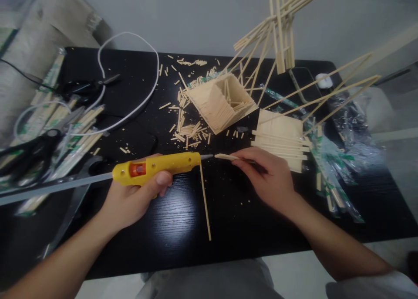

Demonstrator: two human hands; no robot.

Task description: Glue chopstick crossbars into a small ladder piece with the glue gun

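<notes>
My left hand [133, 201] is wrapped round a yellow hot-glue gun [160, 166], held level with its metal tip pointing right. A glue stick juts out of the gun's back to the left. My right hand [267, 179] pinches a short bamboo stick [225, 157] whose left end meets the gun's tip. Under the gun a long thin stick [205, 198] lies on the black table [235, 229].
A small house of bamboo sticks [222, 100] lies tipped beside a flat stick panel [281, 137]. A frame of long sticks [281, 33] rises behind. Cut stick bits litter the middle. Scissors [29, 153], wrapped chopsticks and a white cable [153, 81] lie left; plastic wrappers [336, 168] right.
</notes>
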